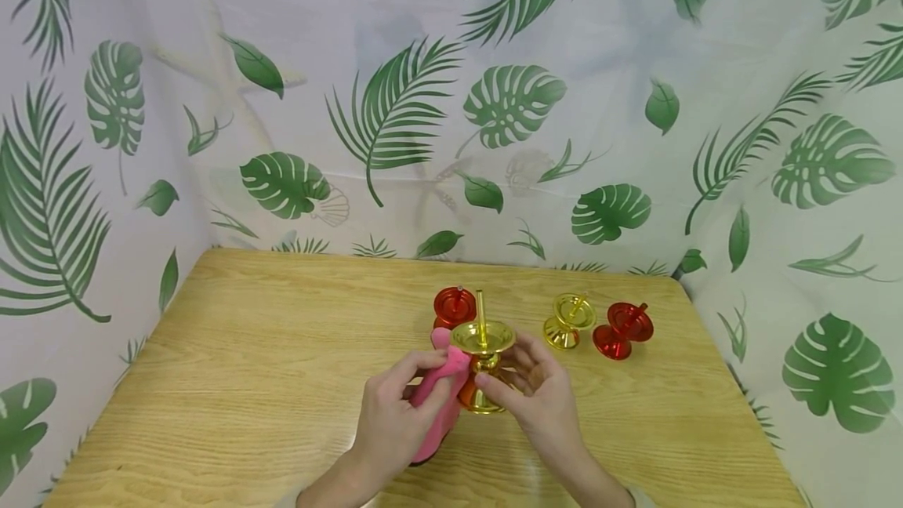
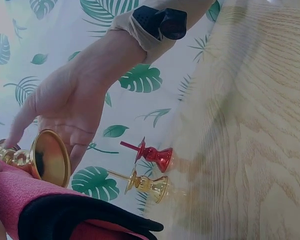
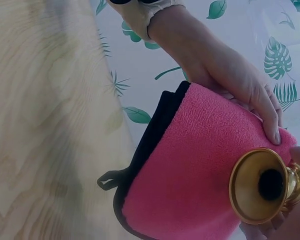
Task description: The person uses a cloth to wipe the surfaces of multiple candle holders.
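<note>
My right hand [image 1: 546, 398] grips a gold candle holder [image 1: 483, 338] by its narrow middle, thumb in front and fingers behind. The holder is upright above the table, its dish and spike at the top. My left hand [image 1: 398, 406] pinches a pink cloth [image 1: 444, 414] with dark edging and presses a fold of it against the holder's left side. In the right wrist view the holder's hollow base [image 3: 257, 185] faces the camera, and the cloth [image 3: 185, 160] hangs down beside it with a dark loop on its edge.
A red candle holder [image 1: 455, 306] stands just behind the cloth, partly hidden. Toward the back right stand another gold holder [image 1: 562, 332] and a red one [image 1: 614, 343]. The wooden table [image 1: 268, 351] meets leaf-printed sheets [image 1: 423, 218] at its back and sides.
</note>
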A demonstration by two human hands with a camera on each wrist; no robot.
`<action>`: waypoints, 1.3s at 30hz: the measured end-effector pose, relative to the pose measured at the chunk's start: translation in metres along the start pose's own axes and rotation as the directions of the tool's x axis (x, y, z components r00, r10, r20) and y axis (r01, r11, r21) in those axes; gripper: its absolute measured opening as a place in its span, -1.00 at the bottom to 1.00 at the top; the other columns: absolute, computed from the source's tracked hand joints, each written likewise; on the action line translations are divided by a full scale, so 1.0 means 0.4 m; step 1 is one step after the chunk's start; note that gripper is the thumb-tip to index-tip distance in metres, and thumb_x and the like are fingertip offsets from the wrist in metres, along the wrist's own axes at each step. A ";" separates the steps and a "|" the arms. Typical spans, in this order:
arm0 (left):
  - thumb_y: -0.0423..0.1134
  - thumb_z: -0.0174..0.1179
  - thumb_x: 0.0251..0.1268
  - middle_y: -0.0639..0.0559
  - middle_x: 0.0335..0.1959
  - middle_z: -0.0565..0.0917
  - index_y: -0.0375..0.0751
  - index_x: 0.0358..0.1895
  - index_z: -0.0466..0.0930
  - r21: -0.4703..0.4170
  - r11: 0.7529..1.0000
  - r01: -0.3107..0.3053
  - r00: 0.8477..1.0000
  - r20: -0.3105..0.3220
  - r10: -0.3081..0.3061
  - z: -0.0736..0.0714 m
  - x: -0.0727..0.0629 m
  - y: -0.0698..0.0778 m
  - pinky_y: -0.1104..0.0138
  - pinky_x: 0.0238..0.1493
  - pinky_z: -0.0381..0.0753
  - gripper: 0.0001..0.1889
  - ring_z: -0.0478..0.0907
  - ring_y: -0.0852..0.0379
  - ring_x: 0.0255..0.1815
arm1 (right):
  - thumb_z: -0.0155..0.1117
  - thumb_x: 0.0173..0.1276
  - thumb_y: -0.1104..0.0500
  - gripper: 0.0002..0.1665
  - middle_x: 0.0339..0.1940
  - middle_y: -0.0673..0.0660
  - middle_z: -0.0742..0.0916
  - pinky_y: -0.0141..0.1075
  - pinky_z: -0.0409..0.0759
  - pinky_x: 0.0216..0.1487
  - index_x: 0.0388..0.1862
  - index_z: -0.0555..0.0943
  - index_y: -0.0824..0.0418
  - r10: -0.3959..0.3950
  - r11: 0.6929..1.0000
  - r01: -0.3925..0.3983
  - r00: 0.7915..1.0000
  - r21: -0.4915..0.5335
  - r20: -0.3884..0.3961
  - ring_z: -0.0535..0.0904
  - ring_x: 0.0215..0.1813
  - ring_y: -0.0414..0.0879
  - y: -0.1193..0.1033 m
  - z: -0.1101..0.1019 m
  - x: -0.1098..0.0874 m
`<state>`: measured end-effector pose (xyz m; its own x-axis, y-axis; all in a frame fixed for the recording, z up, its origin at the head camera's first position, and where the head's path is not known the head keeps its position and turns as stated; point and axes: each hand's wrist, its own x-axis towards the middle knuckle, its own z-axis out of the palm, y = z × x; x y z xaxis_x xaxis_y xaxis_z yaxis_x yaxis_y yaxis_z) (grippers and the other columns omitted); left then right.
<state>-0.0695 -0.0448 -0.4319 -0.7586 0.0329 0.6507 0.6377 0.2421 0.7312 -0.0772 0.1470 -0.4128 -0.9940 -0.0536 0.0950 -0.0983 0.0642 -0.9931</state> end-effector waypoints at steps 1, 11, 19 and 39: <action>-0.58 0.42 0.19 -0.19 -0.14 0.86 -0.25 -0.16 0.71 0.003 1.000 -0.004 1.000 -0.001 0.004 0.000 0.000 -0.001 0.51 -0.26 0.79 -0.77 0.86 0.02 -0.26 | 0.50 0.27 0.42 -0.27 0.05 -0.12 0.81 -0.40 0.75 0.14 0.41 0.48 0.32 0.001 1.000 -0.001 1.000 -0.003 0.000 0.75 0.06 -0.21 -0.001 0.000 0.000; -0.62 0.44 0.08 -0.11 -0.17 0.86 -0.23 -0.11 0.72 0.068 0.992 -0.106 0.994 0.028 0.104 0.000 -0.011 -0.013 0.52 -0.15 0.79 -0.67 0.84 0.03 -0.24 | 0.50 0.30 0.37 -0.30 0.14 0.36 0.78 -0.38 0.75 0.01 0.40 0.49 0.23 0.066 0.997 -0.067 0.997 -0.037 -0.033 0.76 -0.05 -0.22 -0.012 0.012 0.014; -0.63 0.44 0.07 -0.12 -0.15 0.86 -0.23 -0.09 0.71 0.084 0.988 -0.126 0.991 0.059 0.122 0.000 -0.012 -0.015 0.53 -0.11 0.78 -0.65 0.85 0.06 -0.21 | 0.46 0.33 0.37 -0.36 0.05 0.34 0.80 -0.37 0.78 -0.06 0.37 0.50 0.28 0.083 0.996 -0.084 0.996 -0.023 -0.030 0.78 -0.10 -0.22 -0.010 0.007 0.019; -0.68 0.40 0.08 -0.12 -0.23 0.86 -0.24 -0.15 0.72 0.070 0.998 -0.009 0.999 -0.040 0.012 -0.071 -0.006 -0.048 0.57 -0.38 0.74 -0.67 0.82 0.23 -0.25 | 0.42 0.26 0.48 -0.38 -0.11 -0.21 0.83 -0.45 0.77 -0.06 0.28 0.45 0.45 -0.141 0.989 0.143 0.989 0.036 -0.051 0.77 -0.10 -0.30 0.083 -0.071 0.077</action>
<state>-0.0761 -0.0769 -0.4415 -0.7450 -0.0027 0.6670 0.6337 0.3092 0.7091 -0.1124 0.1757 -0.4408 -0.9713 -0.0108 0.2376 -0.2378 0.0197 -0.9711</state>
